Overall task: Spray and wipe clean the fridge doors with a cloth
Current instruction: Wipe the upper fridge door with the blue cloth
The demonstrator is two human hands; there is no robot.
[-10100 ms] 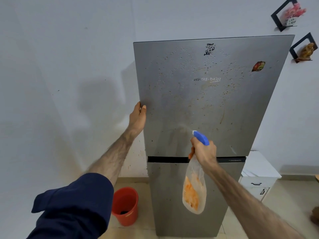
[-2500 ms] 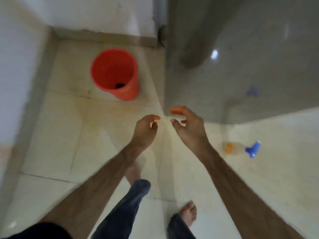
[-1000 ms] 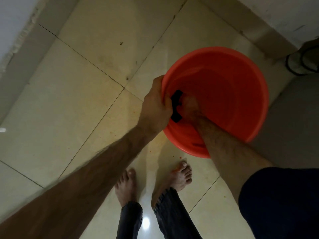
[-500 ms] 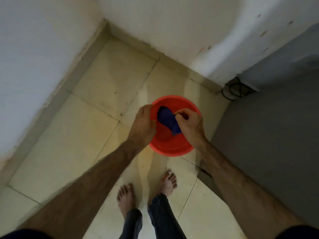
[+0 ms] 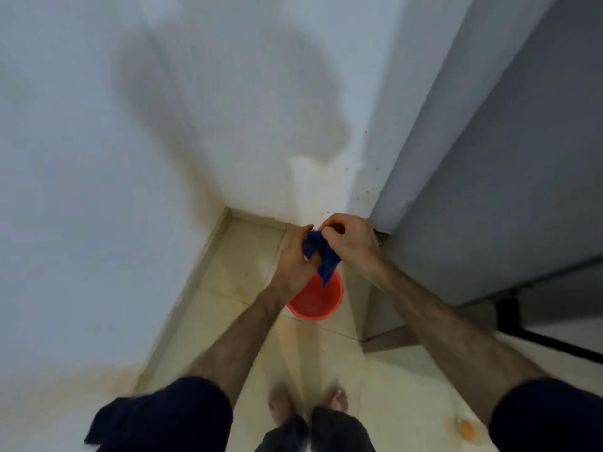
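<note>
One cloth (image 5: pixel 321 256), dark blue, is held bunched between both hands above the floor, with a loose tail hanging below the grip toward the bucket.

Left hand (image 5: pixel 293 261): fingers are curled round the lower left part of the cloth, thumb side up. Right hand (image 5: pixel 350 238): fingers are curled over the upper part of the cloth, knuckles up, so that the cloth is gripped from both ends as if for wringing; whether it is wet cannot be told.

One bucket (image 5: pixel 316 300), orange-red, is set on the floor directly beneath the grip, partly hidden by the left wrist.

One fridge (image 5: pixel 489 190), grey, is stood just to the right of the grip; a side panel and a door front are seen, with a dark gap between the upper and lower doors farther right.

One wall corner (image 5: pixel 225 158), white and stained low down, is placed beyond the grip. Tiled floor (image 5: pixel 228 265), pale, is laid below; bare feet are seen nearest the wearer. An orange object (image 5: pixel 466 429), blurred, is lying on the floor well to the right and nearer the wearer; its identity cannot be told.

Risks, judged:
- Water may be dripped past the bucket onto the tiles if the grip is shifted sideways before wringing is finished; a slip is made likely by bare feet.
- Streaks may be left on the doors if the cloth is carried over too wet.
- The cloth may be dropped if one hand is released while the twist is loaded.
- The bucket may be kicked on turning to the fridge.
</note>
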